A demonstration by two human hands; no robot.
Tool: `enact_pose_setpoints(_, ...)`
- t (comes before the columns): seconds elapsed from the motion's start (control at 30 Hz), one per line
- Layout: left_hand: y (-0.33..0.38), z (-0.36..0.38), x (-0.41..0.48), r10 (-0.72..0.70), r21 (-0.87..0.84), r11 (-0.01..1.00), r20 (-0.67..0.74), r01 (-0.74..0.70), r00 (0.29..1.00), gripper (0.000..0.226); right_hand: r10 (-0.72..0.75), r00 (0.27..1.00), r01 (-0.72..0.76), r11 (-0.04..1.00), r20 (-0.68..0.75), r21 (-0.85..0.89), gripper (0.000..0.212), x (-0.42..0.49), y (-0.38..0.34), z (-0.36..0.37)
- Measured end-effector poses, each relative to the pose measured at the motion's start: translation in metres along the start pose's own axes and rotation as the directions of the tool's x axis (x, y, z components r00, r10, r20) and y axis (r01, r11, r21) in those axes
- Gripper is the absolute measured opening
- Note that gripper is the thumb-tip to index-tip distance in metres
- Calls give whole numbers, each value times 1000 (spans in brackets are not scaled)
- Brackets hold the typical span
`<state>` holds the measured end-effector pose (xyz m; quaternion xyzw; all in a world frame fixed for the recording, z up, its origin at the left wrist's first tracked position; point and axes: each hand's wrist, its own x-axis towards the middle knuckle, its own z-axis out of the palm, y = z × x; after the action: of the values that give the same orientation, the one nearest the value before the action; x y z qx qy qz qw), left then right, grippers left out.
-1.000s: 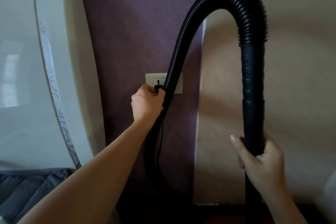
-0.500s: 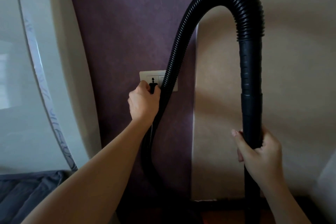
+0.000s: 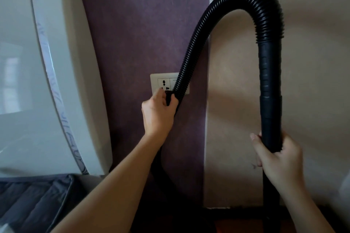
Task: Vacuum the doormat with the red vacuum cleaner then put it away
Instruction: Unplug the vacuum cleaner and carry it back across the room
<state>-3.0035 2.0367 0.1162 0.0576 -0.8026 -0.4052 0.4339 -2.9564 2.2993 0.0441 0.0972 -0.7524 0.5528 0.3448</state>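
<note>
Pinches the black plug (image 3: 168, 98) with the left hand (image 3: 158, 114), near the middle of the view, a little toward 7 o'clock, fingers bent and closed tight on the plug body. Holds the plug at the lower edge of the white wall socket (image 3: 163, 83), a plate fixed on the purple wall (image 3: 142, 24) just above the hand at 12 o'clock from it. Pins hidden behind the fingers, so impossible to tell whether in the holes or out. Grips with the right hand (image 3: 280, 159), at 4 o'clock in the view, the smooth black tube (image 3: 270, 85), fingers wrapped fully around it, one fingertip showing on its 9 o'clock side. Above this hand, the tube standing nearly upright in front of the beige wall (image 3: 312, 62) and joined at 2 o'clock to the ribbed vacuum hose (image 3: 191, 56). From there the hose arching over at 1 o'clock, then coming down across the right half of the socket, touching the left hand on its 3 o'clock side and going into shadow at 6 o'clock. At 9 o'clock, a curved white panel (image 3: 62, 73) against the purple wall; under it, at 8 o'clock, grey bedding (image 3: 32, 200).
</note>
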Motion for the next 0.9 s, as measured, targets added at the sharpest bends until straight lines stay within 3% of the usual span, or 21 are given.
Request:
enact_pose_setpoints(0.07,-2,-10,-29,-38,-46,998,23,39,999,32,-2,1000,2,1000,3,-6,22,0,2,-1)
enact_pose_setpoints(0.13,-9,-18,-57,-166,-128,976,81,176,983,30,-6,1000,6,1000,-4,-21,24,0,4,-3)
enact_pose_setpoints(0.3,-43,-22,-113,-380,-249,868,226,430,897,20,-35,999,35,999,-11,8,28,-1,2,-4)
enact_pose_setpoints(0.47,-82,-14,-166,-561,-284,662,425,693,710,17,-99,995,99,995,-19,-20,21,-16,2,-2)
enact_pose_setpoints(0.73,-129,20,-249,-685,3,476,628,879,369,24,-37,999,40,998,40,-57,23,-40,22,-12)
enact_pose_setpoints(0.8,-139,31,-268,-689,34,472,637,881,345,35,-31,998,35,997,55,-63,23,-43,26,-15)
enact_pose_setpoints(0.9,-156,47,-292,-663,64,561,631,825,402,58,-42,997,46,998,67,-53,23,-45,26,-19)
